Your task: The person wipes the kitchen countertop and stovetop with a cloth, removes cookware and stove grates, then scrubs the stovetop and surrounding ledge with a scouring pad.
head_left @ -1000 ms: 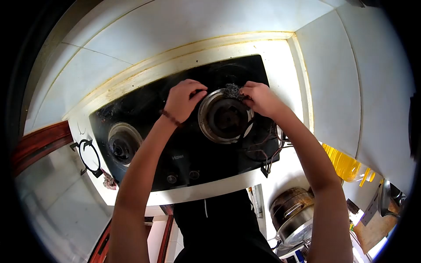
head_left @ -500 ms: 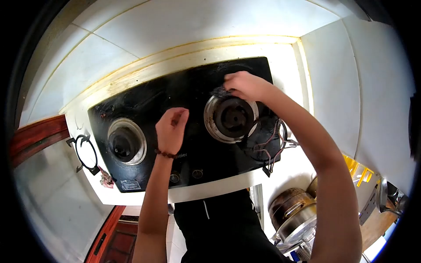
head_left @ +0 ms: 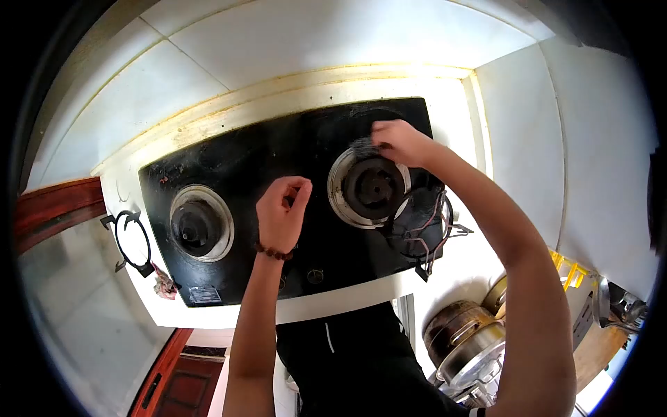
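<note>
My right hand [head_left: 401, 143] pinches a grey steel wool scourer [head_left: 363, 146], blurred by motion, at the back rim of the right burner [head_left: 376, 187]. Around that burner is a stained metal ring [head_left: 338, 201]. Over the black glass hob [head_left: 299, 156], between the two burners, my left hand [head_left: 283, 212] is curled with thumb and fingers drawn together, and nothing shows in it. A beaded bracelet [head_left: 273, 251] circles the left wrist. The left burner [head_left: 196, 228] sits exposed in its own metal ring.
A black pan support [head_left: 424, 229] lies on the hob's right front corner, partly over the edge. Another pan support [head_left: 133, 240] rests on the left counter near a crumpled rag [head_left: 165, 285]. Stacked metal pots [head_left: 458, 333] stand at lower right. Tiled walls [head_left: 264, 42] enclose the back and right.
My right hand has moved a little right and down along the burner's back rim with the scourer. My left hand has shifted slightly right. The camera view has tilted a little.
</note>
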`<state>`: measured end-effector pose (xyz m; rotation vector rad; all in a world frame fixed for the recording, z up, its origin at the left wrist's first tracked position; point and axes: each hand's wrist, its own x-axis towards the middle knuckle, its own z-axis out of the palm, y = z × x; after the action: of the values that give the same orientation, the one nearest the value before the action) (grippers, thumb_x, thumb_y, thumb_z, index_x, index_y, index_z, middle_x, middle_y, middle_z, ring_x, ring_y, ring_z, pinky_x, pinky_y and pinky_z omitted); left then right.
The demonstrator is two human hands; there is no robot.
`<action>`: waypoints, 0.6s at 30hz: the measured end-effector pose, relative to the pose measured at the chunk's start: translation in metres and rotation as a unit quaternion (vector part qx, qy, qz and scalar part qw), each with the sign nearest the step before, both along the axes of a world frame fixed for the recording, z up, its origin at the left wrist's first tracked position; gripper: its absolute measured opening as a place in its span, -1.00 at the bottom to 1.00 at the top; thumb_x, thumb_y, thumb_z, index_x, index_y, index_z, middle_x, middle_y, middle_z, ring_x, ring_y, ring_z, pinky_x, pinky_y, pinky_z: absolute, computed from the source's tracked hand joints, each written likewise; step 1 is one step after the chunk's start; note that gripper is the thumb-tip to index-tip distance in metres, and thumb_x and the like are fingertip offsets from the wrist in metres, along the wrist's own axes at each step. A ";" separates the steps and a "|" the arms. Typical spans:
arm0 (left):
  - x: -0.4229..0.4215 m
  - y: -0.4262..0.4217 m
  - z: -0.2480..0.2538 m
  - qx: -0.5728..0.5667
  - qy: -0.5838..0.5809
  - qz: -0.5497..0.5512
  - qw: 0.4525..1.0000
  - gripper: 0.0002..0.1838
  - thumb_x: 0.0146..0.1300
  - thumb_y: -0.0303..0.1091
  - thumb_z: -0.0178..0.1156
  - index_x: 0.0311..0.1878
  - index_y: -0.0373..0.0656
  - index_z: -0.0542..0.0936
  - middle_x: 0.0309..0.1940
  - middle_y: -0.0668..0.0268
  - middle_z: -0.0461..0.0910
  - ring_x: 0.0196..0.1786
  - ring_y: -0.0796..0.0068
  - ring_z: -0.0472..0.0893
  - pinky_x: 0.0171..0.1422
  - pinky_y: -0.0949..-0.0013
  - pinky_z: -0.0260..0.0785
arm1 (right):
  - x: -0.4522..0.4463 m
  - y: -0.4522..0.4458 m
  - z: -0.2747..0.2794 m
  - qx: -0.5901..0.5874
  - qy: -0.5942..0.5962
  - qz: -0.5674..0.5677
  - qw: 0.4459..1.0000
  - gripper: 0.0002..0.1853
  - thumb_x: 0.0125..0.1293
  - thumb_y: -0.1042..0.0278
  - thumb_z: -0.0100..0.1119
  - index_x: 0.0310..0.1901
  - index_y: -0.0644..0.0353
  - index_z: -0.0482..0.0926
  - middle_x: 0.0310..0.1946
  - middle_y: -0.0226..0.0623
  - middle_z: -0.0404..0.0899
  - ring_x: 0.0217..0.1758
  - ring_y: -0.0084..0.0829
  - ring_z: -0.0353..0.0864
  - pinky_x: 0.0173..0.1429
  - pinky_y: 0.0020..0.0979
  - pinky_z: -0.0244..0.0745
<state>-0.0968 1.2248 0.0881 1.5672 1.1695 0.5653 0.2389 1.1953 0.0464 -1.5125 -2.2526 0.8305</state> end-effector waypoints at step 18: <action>-0.028 -0.024 -0.004 -0.002 0.008 0.048 0.999 -0.81 0.43 -0.26 0.37 -0.09 -0.19 0.75 -0.24 0.31 0.77 -0.32 0.52 0.65 -0.21 0.43 0.48 | -0.047 0.024 0.011 -0.020 -0.080 -0.028 0.996 -0.76 0.01 0.58 0.45 -0.21 0.25 0.73 -0.18 -0.03 0.65 0.00 0.09 0.68 0.06 -0.03 0.63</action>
<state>-0.1245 1.2006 0.0838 1.5216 1.2618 0.6147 0.1917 1.2191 0.0575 -1.7077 -2.3050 0.7677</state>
